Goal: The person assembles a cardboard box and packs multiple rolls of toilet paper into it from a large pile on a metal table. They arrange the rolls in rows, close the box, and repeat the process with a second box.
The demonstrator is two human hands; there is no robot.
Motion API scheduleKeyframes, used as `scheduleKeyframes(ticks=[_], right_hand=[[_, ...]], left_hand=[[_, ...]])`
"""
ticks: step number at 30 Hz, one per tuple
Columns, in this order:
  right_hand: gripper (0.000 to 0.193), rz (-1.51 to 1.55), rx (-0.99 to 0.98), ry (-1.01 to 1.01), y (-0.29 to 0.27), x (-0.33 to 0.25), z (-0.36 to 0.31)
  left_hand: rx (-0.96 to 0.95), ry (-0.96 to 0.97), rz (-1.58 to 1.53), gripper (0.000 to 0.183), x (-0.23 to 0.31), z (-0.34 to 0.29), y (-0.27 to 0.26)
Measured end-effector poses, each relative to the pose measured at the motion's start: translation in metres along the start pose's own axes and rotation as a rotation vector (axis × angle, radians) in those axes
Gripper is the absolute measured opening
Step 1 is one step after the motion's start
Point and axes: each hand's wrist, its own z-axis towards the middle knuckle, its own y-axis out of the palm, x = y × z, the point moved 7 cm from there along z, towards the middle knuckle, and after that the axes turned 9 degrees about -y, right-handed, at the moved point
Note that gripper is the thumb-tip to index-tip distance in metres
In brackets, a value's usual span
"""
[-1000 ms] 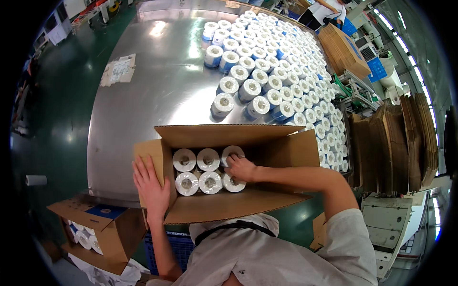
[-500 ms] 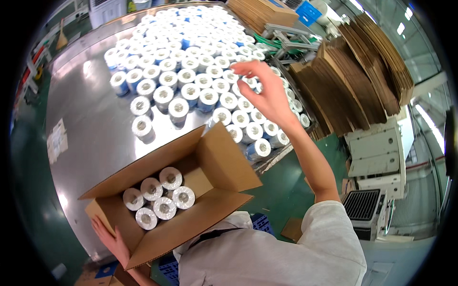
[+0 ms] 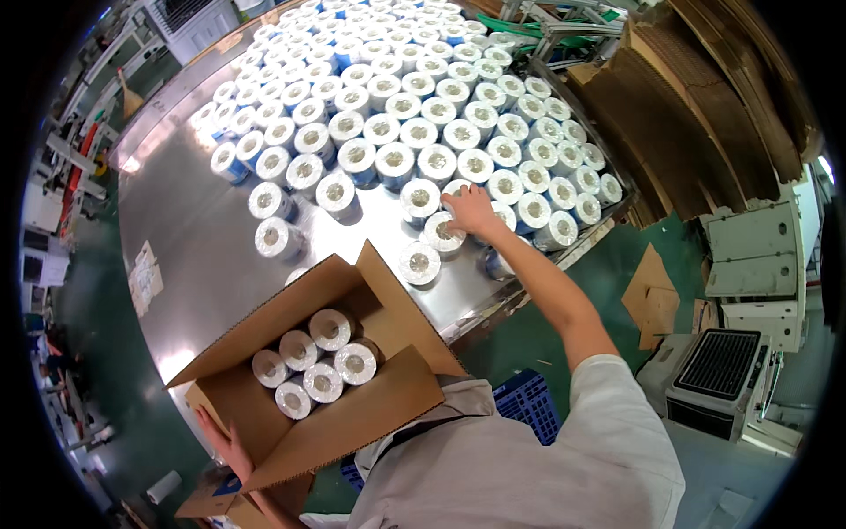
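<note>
An open cardboard box [image 3: 397,398] leans at the near table edge, in front of my body. Inside it, several white rolls [image 3: 322,383] stand in two rows, their round ends up. My left hand [image 3: 227,448] lies flat along the outside of the box's left end, fingers stretched. Beyond the box's right corner, my right hand [image 3: 470,212] reaches down among the rolls on the table. Its fingers are bent and apart, touching the top of a roll [image 3: 443,236]; their tips are partly hidden. A separate roll [image 3: 419,264] stands just nearer to the box.
Many blue-sided white rolls [image 3: 357,157] crowd the metal table [image 3: 189,238]. Stacked cardboard sheets [image 3: 679,115] rise at the right beyond the table's rim. Blue crates [image 3: 529,406] stand beside me on the green floor, and a grey machine with a grille [image 3: 709,379] is at the right.
My right hand has come down from above the rolls onto them, and a roll near it now stands closer to the box. My left hand stays against the box. The view has shifted slightly.
</note>
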Motion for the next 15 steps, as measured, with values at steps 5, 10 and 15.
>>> scheduleKeyframes(ticks=[5, 10, 15], right_hand=[[0.072, 0.077, -0.001, 0.019, 0.009, -0.019, -0.003], [0.050, 0.040, -0.146, 0.049, 0.013, -0.022, 0.007], [0.044, 0.098, -0.002, 0.110, 0.011, 0.000, -0.006]], left_hand=[[0.017, -0.011, 0.019, 0.072, 0.002, -0.002, 0.001], [0.009, 0.003, 0.048, 0.074, -0.003, -0.005, -0.003], [0.029, -0.120, -0.001, 0.078, 0.028, -0.005, -0.008]])
